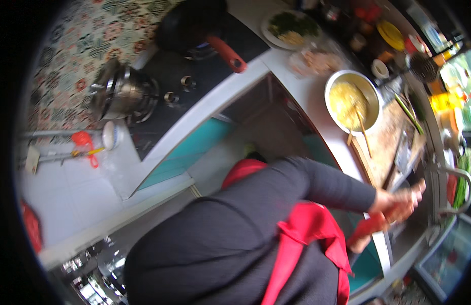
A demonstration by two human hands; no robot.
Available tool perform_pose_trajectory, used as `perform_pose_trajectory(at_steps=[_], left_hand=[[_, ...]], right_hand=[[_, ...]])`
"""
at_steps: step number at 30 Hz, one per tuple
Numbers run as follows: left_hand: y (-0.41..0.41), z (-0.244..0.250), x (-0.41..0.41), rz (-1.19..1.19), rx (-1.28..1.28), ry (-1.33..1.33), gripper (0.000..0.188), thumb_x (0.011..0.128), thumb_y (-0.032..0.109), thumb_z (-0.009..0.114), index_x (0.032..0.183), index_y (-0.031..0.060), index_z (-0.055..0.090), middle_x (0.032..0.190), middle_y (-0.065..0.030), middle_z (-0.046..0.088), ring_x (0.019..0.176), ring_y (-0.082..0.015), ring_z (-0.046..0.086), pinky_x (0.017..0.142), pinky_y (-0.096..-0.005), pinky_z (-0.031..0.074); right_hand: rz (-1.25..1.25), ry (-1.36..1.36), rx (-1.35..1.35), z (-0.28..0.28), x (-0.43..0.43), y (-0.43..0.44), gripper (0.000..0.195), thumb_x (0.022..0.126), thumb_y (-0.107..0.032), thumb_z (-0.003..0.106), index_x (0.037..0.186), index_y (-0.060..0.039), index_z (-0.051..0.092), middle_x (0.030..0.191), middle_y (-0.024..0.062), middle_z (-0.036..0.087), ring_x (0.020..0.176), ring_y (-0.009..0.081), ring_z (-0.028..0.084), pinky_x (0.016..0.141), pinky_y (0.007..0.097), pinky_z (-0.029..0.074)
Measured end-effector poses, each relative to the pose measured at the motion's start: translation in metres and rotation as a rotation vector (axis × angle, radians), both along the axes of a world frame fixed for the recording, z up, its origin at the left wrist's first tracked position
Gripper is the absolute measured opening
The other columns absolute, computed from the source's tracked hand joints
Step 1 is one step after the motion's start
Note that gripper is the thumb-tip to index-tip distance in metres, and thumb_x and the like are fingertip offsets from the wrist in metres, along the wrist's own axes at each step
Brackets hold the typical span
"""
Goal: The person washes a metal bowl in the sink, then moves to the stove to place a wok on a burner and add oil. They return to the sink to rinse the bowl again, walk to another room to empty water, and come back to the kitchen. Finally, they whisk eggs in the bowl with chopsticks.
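Note:
Near the sink [409, 236] at the right, my left hand [397, 200] reaches out of a dark sleeve, its fingers stretched towards the tap. My right hand [372, 225] lies just below, against or overlapping it. Both are motion-blurred, so whether anything is between them cannot be told. Beyond them a wooden cutting board [386, 141] holds a long green vegetable [409, 114] and a clear plastic bag [404, 158]. A metal bowl [378, 95] of yellow liquid, perhaps beaten egg, stands at the board's end with chopsticks [363, 131] in it.
A curved metal tap [468, 187] rises beside the sink. A plate [267, 32] of chopped greens and bagged raw meat [319, 63] lie on the counter. On the black hob [212, 72] are a dark pan with a red handle [227, 53] jutting out and a steel pot [123, 91].

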State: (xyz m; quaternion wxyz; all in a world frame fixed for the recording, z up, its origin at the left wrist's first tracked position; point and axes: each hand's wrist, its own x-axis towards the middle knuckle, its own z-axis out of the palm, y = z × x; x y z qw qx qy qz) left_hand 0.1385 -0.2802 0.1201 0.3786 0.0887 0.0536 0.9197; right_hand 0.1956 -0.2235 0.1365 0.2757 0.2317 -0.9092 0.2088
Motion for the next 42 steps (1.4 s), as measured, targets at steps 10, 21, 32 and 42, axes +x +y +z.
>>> perform_pose_trajectory(at_steps=[10,21,32,42], left_hand=[[0.067,0.026,-0.041,0.208,-0.413,0.913,0.040,0.070,0.049,0.052,0.074,0.0097,0.046,0.068,-0.0090,0.047,0.066,-0.0256,0.046,0.059,-0.0394,0.037],[0.040,-0.090,0.027,0.174,-1.079,1.082,0.029,0.084,0.005,0.053,0.113,0.0016,0.056,0.095,-0.0121,0.064,0.089,-0.0196,0.062,0.080,-0.0298,0.050],[0.121,-0.090,-0.015,0.077,-1.319,1.111,0.062,0.086,0.043,0.056,0.134,0.0070,0.040,0.144,-0.0240,0.026,0.134,-0.0367,0.025,0.108,-0.0425,0.023],[0.203,-0.098,-0.053,0.003,-1.275,0.674,0.062,0.090,0.044,0.048,0.140,0.0112,0.032,0.148,-0.0261,0.014,0.140,-0.0331,0.008,0.110,-0.0407,0.015]], right_hand=[[-0.975,-0.721,0.689,-0.044,0.020,0.272,0.037,0.094,-0.022,0.044,0.127,-0.0058,0.051,0.120,0.0111,0.059,0.113,0.0214,0.052,0.097,0.0307,0.038],[-1.018,-0.739,0.212,-0.078,0.040,0.199,0.032,0.093,-0.018,0.045,0.124,-0.0144,0.055,0.100,0.0141,0.066,0.094,0.0245,0.063,0.083,0.0369,0.047],[-0.675,-1.143,0.040,-0.211,-0.058,0.339,0.043,0.089,-0.032,0.049,0.128,-0.0127,0.050,0.127,0.0143,0.052,0.117,0.0315,0.049,0.098,0.0398,0.039],[-0.483,-1.257,0.639,-0.349,-0.133,0.451,0.023,0.081,-0.007,0.050,0.097,-0.0060,0.068,0.104,0.0185,0.063,0.097,0.0347,0.062,0.079,0.0455,0.051]])
